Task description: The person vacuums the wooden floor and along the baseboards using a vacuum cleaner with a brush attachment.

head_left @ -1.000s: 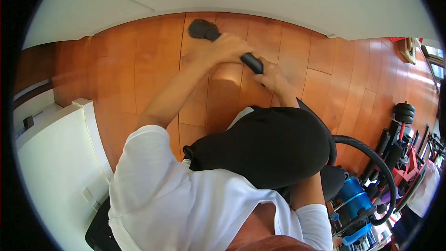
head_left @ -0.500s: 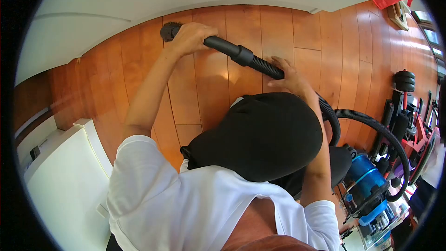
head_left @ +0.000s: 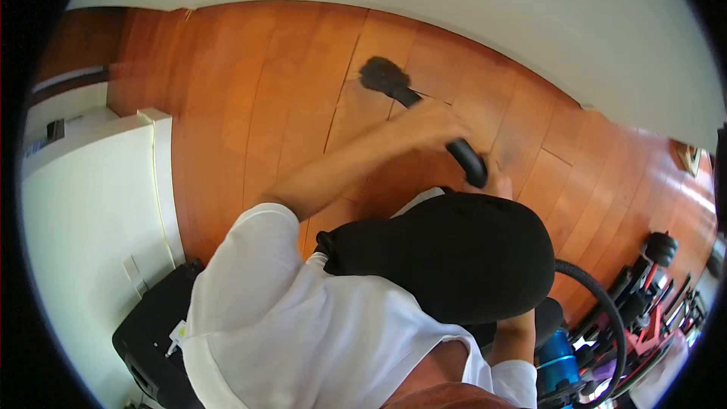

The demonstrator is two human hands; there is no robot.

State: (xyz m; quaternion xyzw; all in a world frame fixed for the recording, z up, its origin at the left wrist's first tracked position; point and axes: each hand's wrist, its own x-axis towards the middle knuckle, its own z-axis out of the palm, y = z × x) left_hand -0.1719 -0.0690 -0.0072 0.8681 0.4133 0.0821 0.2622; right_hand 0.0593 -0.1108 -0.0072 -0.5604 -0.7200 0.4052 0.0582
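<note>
My left hand [head_left: 438, 124] is wrapped round the black vacuum cleaner tube [head_left: 463, 160]. A round, dark-bristled brush head [head_left: 384, 76] sits at the tube's far end, against the wooden floor. Close to my raised knee, my right hand [head_left: 497, 180] is closed at the near end of the tube, where the hose begins; the tube and the knee hide part of its fingers. Farther right, the ribbed black hose [head_left: 606, 299] reappears from behind the knee and curves down to the blue vacuum cleaner [head_left: 556, 360].
A white wall or panel [head_left: 485, 0] borders the floor ahead. At left stand a white cabinet-like block [head_left: 91, 204] and a black case [head_left: 163, 333]. Dumbbell weights [head_left: 660, 248] and red-and-black equipment [head_left: 644, 333] crowd the right side. Wooden floorboards [head_left: 219, 121] lie between.
My left hand has brought the brush head rightward and nearer, away from the wall's corner. My right hand has come back toward the knee. The whole view has turned.
</note>
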